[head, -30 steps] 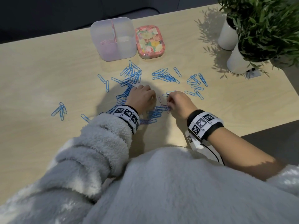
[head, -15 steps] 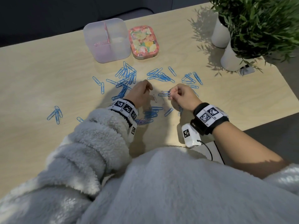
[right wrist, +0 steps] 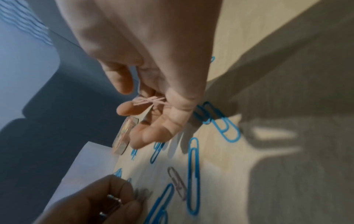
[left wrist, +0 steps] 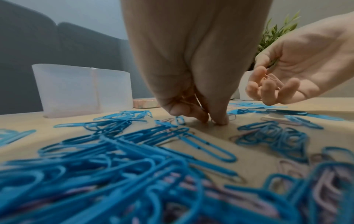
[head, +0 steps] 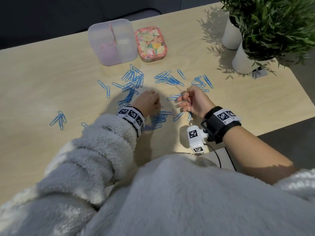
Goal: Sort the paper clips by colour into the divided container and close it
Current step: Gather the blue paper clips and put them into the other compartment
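Many blue paper clips (head: pixel 134 79) lie scattered on the wooden table (head: pixel 42 79), with a few pink ones (right wrist: pixel 177 181) among them. My right hand (head: pixel 183 101) is raised off the table, palm turned up, and its curled fingers hold several pink clips (right wrist: pixel 149 101). My left hand (head: pixel 157 103) is down among the clips. Its thumb and fingertips (left wrist: pixel 220 121) pinch together on the tabletop, and thin pale clips (right wrist: pixel 113 201) show in its grip. The clear divided container (head: pixel 110 41) stands open at the back, with pink clips in its near-left compartment. Its floral lid (head: pixel 150 43) lies to its right.
Two white pots with green plants (head: pixel 242 55) stand at the back right. A separate small cluster of blue clips (head: pixel 59 118) lies at the far left. The table's near right edge (head: pixel 281 128) runs close behind my right wrist. A dark sofa (left wrist: pixel 57 45) is behind the table.
My right hand has lifted off the table and turned palm up with pink clips in it. My left hand has stayed low among the clips, shifting only slightly.
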`<action>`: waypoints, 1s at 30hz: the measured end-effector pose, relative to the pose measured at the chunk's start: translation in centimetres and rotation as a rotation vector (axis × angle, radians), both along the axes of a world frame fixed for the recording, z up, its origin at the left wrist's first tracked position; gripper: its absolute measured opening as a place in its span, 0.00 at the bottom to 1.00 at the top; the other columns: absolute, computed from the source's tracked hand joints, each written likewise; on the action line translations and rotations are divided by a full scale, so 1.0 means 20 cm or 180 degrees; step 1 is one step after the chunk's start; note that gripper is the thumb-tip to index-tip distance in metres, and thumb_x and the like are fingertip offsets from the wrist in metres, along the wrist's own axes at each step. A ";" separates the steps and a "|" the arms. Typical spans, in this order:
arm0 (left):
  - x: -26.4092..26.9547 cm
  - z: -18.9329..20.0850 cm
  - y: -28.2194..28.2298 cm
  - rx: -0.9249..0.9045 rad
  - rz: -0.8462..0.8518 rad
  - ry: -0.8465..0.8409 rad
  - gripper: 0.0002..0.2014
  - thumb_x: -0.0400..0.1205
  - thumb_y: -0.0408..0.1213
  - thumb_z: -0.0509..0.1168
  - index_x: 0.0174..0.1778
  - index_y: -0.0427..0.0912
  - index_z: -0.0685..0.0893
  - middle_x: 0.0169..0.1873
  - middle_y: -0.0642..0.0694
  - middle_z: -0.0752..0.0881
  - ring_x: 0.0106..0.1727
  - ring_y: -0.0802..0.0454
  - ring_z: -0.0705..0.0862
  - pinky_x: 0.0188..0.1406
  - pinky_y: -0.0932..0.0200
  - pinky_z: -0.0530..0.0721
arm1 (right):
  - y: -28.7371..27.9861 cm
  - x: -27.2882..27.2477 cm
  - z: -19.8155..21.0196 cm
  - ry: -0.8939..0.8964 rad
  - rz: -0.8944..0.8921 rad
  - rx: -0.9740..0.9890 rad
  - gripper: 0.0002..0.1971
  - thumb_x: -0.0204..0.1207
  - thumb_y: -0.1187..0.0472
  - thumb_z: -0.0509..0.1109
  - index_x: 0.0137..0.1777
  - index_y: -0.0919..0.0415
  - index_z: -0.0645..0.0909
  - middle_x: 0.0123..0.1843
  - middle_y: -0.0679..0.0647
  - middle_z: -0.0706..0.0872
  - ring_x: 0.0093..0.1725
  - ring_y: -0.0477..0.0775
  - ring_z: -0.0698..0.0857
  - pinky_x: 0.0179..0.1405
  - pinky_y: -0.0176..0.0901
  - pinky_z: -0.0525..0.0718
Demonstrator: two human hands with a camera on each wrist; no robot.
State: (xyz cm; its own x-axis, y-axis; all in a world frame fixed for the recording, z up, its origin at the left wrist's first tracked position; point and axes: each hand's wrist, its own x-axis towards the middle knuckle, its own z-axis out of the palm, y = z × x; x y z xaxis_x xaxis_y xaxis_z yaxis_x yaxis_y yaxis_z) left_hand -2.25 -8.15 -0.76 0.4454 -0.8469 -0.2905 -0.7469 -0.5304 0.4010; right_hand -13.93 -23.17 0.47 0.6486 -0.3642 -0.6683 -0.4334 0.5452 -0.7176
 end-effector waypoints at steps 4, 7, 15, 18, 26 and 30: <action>0.01 0.03 0.08 -0.0403 0.0634 0.0539 0.12 0.83 0.35 0.59 0.58 0.34 0.79 0.47 0.37 0.82 0.49 0.43 0.79 0.51 0.53 0.76 | 0.02 -0.02 -0.06 0.0416 0.0981 -0.2218 0.20 0.74 0.57 0.72 0.22 0.57 0.71 0.20 0.52 0.72 0.16 0.42 0.69 0.19 0.32 0.67; 0.01 0.03 0.12 -0.0596 0.1286 0.1431 0.08 0.83 0.31 0.55 0.49 0.40 0.80 0.34 0.46 0.75 0.34 0.51 0.73 0.35 0.59 0.71 | 0.07 -0.03 -0.06 0.0904 0.1893 -0.3086 0.12 0.64 0.52 0.77 0.28 0.57 0.81 0.25 0.50 0.82 0.29 0.50 0.81 0.32 0.40 0.74; 0.02 0.03 0.18 -0.0373 0.1304 0.1560 0.17 0.83 0.43 0.60 0.28 0.44 0.71 0.24 0.50 0.70 0.26 0.54 0.70 0.29 0.59 0.66 | 0.14 0.01 -0.07 0.1221 0.2005 -0.2770 0.05 0.65 0.63 0.72 0.30 0.62 0.83 0.37 0.61 0.92 0.30 0.55 0.86 0.40 0.45 0.85; -0.01 0.00 0.19 -0.0099 0.0978 0.0778 0.09 0.78 0.45 0.67 0.40 0.43 0.82 0.30 0.50 0.77 0.33 0.52 0.75 0.33 0.59 0.69 | 0.14 0.01 -0.07 0.1230 0.2046 -0.2867 0.03 0.65 0.64 0.72 0.32 0.62 0.83 0.39 0.63 0.91 0.42 0.64 0.88 0.39 0.46 0.82; -0.07 -0.02 0.18 0.0007 0.0683 0.0553 0.08 0.79 0.41 0.66 0.46 0.40 0.83 0.44 0.43 0.86 0.47 0.46 0.82 0.46 0.56 0.77 | 0.12 0.04 -0.07 0.1059 0.2198 -0.2934 0.09 0.66 0.65 0.69 0.26 0.63 0.79 0.31 0.59 0.85 0.33 0.57 0.81 0.32 0.41 0.79; -0.04 -0.01 0.20 -0.0168 0.0858 0.0940 0.06 0.82 0.39 0.61 0.41 0.42 0.78 0.36 0.47 0.80 0.39 0.47 0.78 0.36 0.58 0.72 | 0.00 0.06 -0.04 0.0502 0.0836 -0.2001 0.10 0.67 0.67 0.71 0.27 0.63 0.76 0.24 0.57 0.76 0.21 0.49 0.72 0.20 0.36 0.71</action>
State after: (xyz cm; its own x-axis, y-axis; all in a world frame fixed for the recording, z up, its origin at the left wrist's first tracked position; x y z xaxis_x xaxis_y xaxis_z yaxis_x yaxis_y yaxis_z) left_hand -3.04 -4.08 -0.94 0.5575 -0.7283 -0.3985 -0.4324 -0.6645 0.6095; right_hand -12.66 -23.13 -0.33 0.6807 -0.5571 -0.4757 -0.6189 -0.0898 -0.7803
